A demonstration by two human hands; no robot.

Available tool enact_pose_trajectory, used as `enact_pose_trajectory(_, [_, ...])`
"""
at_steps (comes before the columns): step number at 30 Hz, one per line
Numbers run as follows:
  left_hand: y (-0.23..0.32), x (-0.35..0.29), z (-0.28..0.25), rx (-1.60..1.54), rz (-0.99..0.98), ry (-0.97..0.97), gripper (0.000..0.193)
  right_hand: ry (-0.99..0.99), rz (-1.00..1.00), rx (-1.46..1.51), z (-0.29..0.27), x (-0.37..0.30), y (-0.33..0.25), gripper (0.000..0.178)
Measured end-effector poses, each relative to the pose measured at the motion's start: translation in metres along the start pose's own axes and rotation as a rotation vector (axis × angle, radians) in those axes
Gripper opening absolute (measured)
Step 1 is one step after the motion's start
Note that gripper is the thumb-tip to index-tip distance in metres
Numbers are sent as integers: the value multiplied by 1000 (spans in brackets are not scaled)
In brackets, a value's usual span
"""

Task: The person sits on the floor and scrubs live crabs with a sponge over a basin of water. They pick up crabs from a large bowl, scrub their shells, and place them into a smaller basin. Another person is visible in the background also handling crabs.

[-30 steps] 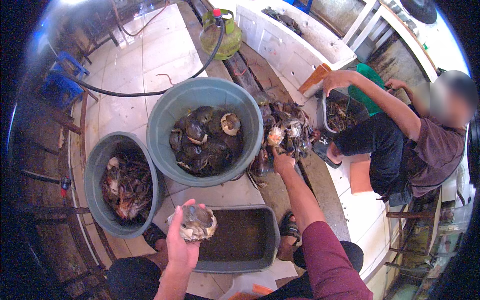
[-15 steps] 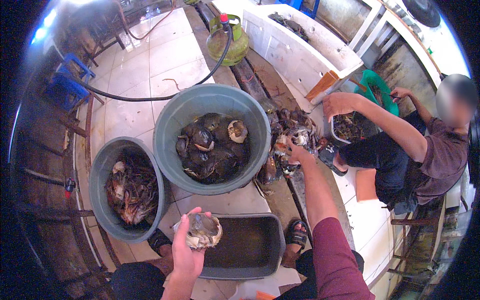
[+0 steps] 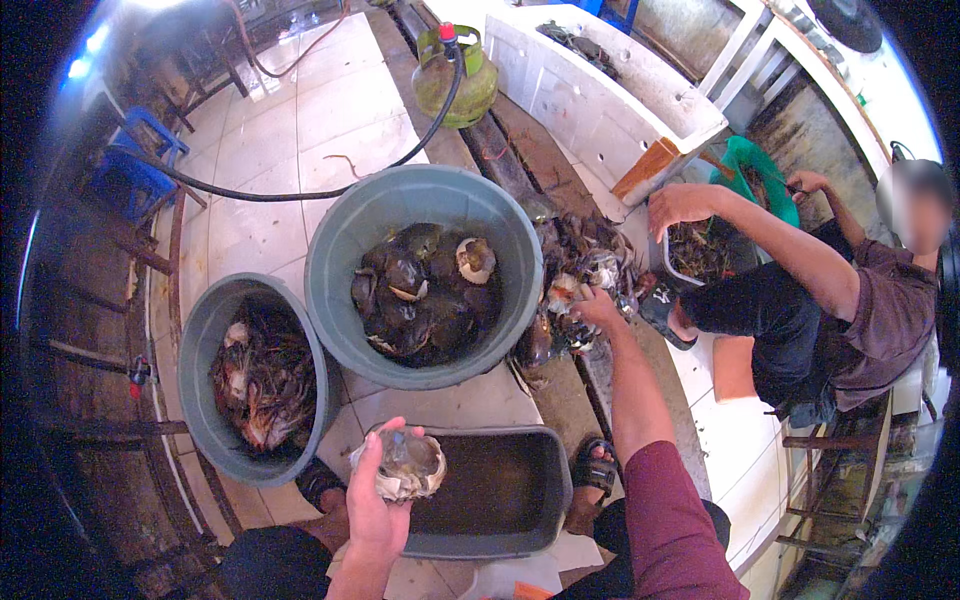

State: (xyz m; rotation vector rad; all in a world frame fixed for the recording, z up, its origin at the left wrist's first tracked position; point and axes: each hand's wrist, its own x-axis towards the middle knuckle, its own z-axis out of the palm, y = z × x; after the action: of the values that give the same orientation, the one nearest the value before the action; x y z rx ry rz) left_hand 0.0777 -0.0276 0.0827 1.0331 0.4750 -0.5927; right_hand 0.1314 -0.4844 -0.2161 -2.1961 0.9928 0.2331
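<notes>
In my left hand (image 3: 378, 505) rests a pale, hollow crab shell (image 3: 412, 468), its open side facing up, gripped between thumb and fingers above a dark rectangular basin (image 3: 490, 500). My right hand (image 3: 598, 308) reaches out to a pile of crab pieces (image 3: 600, 250) on the wooden boards. Its fingers are bent down at the pile's near side, beside a white and orange crab piece (image 3: 562, 290); what they grip is hidden. The large grey-green tub (image 3: 340, 220) holds several dark crab shells (image 3: 405, 275) and a white one (image 3: 476, 260).
A smaller tub (image 3: 200, 370) at the left contains crab legs and scraps. At right a co-worker (image 3: 840, 310) sits by a white container (image 3: 700, 250) and a green basket (image 3: 745, 160). Behind stand a gas cylinder (image 3: 455, 85) with a black hose and a white foam box (image 3: 580, 90).
My right hand has drawn back slightly toward me and right, its fingers more bent. My left hand keeps the crab shell in nearly the same place.
</notes>
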Motion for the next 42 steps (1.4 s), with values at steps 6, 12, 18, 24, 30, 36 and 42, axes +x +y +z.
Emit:
enact_pose_trajectory(6, [-5, 3, 6, -35, 3, -76, 42, -125, 155, 773, 1, 13, 32, 18])
enact_pose_trajectory(12, [-5, -2, 17, -34, -20, -75, 45, -274, 174, 1214, -13, -36, -22, 18])
enact_pose_trajectory(18, [-8, -11, 21, -50, -6, -123, 44, -32, -38, 277, -30, -40, -24, 34])
enact_pose_trajectory(24, [-8, -14, 22, -92, 53, -210, 41, -280, -332, -785, -92, -71, -72, 47])
enact_pose_trajectory(30, [5, -19, 15, -149, 56, -199, 38, -499, -518, -785, -47, -213, -151, 40])
enact_pose_trajectory(36, [22, -27, -3, -267, 73, -218, 37, -1053, -918, -618, 180, -342, -48, 47])
enact_pose_trajectory(42, [40, -47, -23, -294, 110, -222, 38, -975, -337, -352, 248, -377, 39, 47])
